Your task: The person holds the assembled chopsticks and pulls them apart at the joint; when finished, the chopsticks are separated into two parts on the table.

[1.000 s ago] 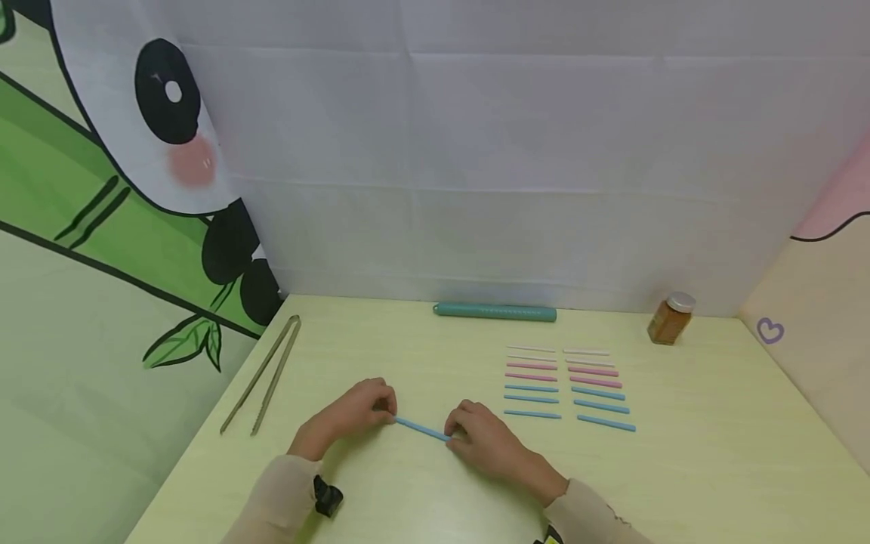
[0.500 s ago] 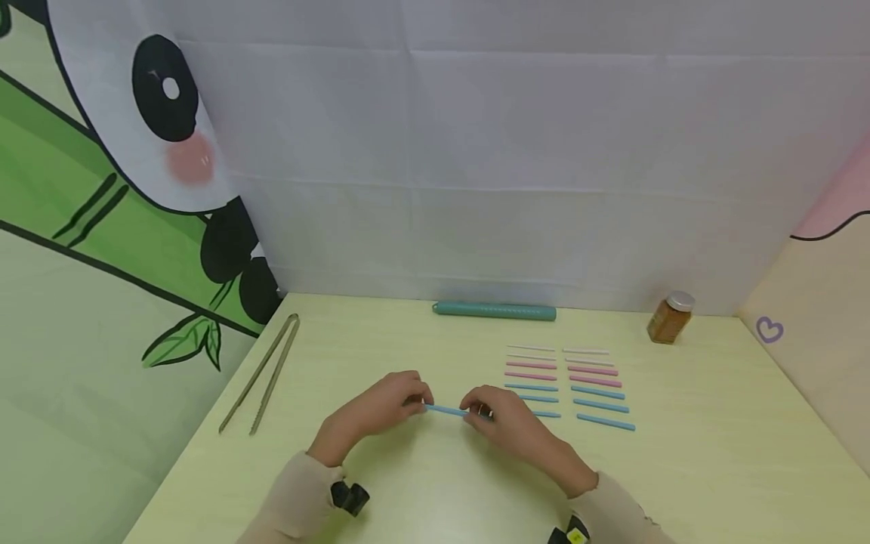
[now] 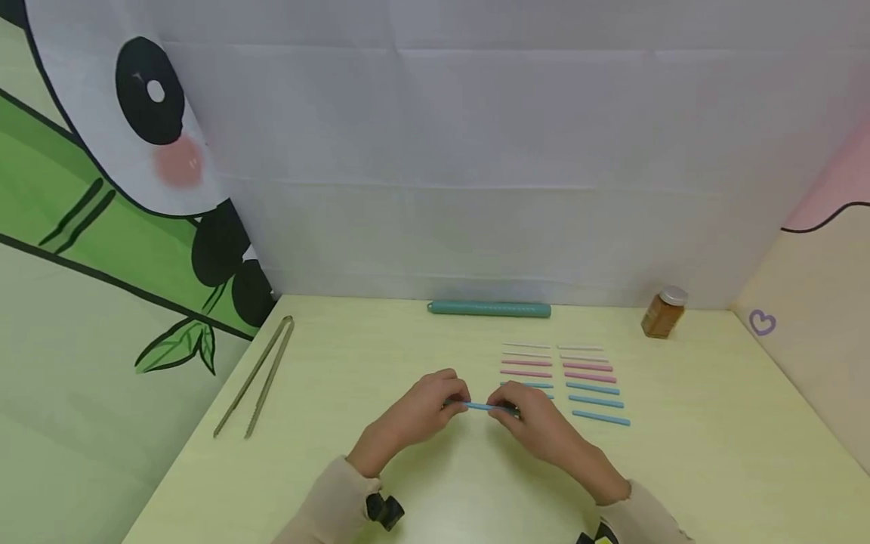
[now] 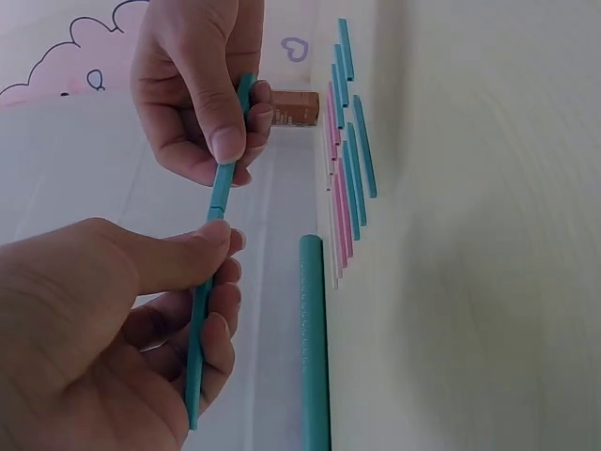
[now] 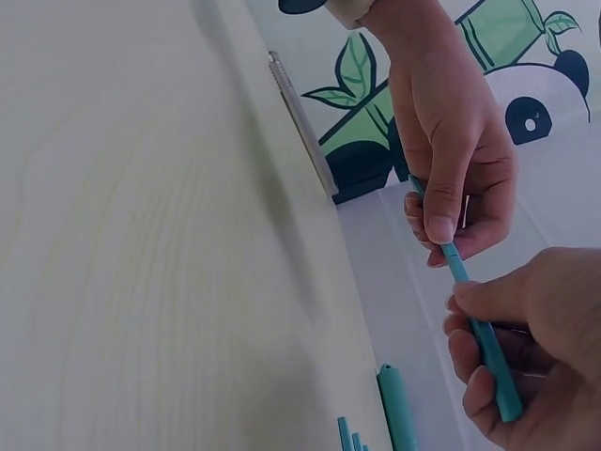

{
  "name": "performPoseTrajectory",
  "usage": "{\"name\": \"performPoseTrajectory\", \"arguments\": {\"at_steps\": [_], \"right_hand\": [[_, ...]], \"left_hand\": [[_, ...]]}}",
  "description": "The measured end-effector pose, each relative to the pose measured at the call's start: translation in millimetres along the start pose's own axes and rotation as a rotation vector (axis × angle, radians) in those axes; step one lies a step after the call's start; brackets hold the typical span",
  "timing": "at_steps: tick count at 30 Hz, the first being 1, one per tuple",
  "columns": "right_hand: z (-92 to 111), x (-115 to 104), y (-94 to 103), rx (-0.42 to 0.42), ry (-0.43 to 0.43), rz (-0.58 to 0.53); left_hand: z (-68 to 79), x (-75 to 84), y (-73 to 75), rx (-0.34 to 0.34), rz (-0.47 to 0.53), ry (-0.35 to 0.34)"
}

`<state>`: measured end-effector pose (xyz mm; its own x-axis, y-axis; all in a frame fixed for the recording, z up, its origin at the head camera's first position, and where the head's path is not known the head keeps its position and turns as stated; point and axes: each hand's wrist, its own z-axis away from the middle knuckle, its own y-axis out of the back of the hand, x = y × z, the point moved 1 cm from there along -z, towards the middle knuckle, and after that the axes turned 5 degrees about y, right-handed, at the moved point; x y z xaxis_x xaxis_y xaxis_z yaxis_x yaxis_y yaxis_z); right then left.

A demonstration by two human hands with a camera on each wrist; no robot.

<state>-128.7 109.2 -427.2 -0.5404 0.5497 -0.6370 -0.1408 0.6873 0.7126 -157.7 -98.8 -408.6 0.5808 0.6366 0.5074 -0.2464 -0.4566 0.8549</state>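
A thin blue stick (image 3: 479, 406) is held raised above the table between both hands, with a faint seam showing on it in the left wrist view. My left hand (image 3: 423, 412) pinches one end between thumb and fingers. The right hand (image 3: 537, 425) grips the other end the same way. Only a short stretch of the stick shows between the hands in the head view. Beyond the right hand lie two columns of sticks in blue (image 3: 601, 418), pink (image 3: 526, 373) and white (image 3: 526, 354); the hand partly covers the nearer blue ones.
A green cylinder (image 3: 488, 309) lies along the table's back edge. Metal tongs (image 3: 269, 376) rest at the left, spread in a V. At the back right stands a brown jar (image 3: 661, 316) with a silver lid. A pale cloth backs the table.
Both hands have moved right with the blue stick, lifting it. They have come closer together, so less of the stick shows between them. The loose sticks have stayed put.
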Motion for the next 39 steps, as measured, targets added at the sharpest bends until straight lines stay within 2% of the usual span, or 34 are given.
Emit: {"name": "performPoseTrajectory", "arguments": {"at_steps": [4, 7, 16, 23, 33, 39], "right_hand": [[4.7, 3.2, 2.2, 0.001, 0.011, -0.001], [7.5, 4.8, 4.0, 0.002, 0.028, 0.003], [15.2, 10.7, 3.9, 0.028, 0.067, 0.039], [21.5, 13.2, 3.9, 0.053, 0.093, 0.059], [26.5, 13.8, 7.9, 0.103, 0.178, 0.127], [30.3, 16.1, 8.9, 0.106, 0.166, 0.131]], "left_hand": [[-3.1, 0.8, -6.8, 0.059, 0.011, -0.017], [-4.7, 2.7, -9.6, 0.076, 0.021, -0.011], [-6.4, 9.9, -12.7, 0.06, 0.037, 0.036], [-6.8, 13.6, -14.8, 0.059, 0.044, 0.035], [-8.6, 17.7, -13.0, 0.053, 0.039, 0.01], [-9.2, 19.7, -13.3, 0.045, 0.035, 0.013]]}}
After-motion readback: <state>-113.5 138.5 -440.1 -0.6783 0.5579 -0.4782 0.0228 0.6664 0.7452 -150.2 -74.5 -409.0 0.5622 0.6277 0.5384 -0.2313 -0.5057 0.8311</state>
